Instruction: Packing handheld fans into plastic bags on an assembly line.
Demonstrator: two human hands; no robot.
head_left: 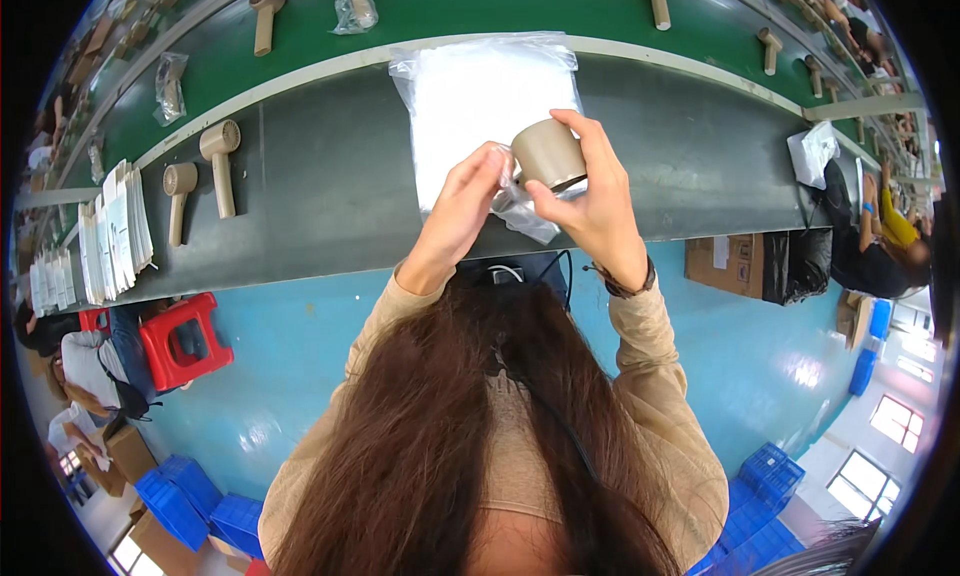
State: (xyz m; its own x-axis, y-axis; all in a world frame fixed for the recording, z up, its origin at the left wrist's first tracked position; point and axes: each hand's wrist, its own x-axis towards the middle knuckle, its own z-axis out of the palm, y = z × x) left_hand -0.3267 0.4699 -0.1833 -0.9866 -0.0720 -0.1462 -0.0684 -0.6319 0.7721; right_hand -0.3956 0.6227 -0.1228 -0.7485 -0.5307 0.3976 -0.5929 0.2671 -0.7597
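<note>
My right hand (592,196) grips a beige handheld fan (549,153) by its round head, thumb on the near side and fingers over the far side. The fan's handle cannot be made out. Close beside it on the left, my left hand (466,206) pinches a clear plastic bag (527,219) between thumb and fingers. The bag hangs crumpled below the fan head; how much of the fan is inside it I cannot tell. Beneath both hands lies a stack of clear plastic bags (455,91) on the dark workbench (330,166).
To the left, two beige handheld fans (222,166) lie near a stack of white paper leaflets (122,231). Beyond the bench runs a green conveyor belt (300,31) bearing several fans, some bagged. A red stool (185,341) and a cardboard box (725,264) stand on the floor.
</note>
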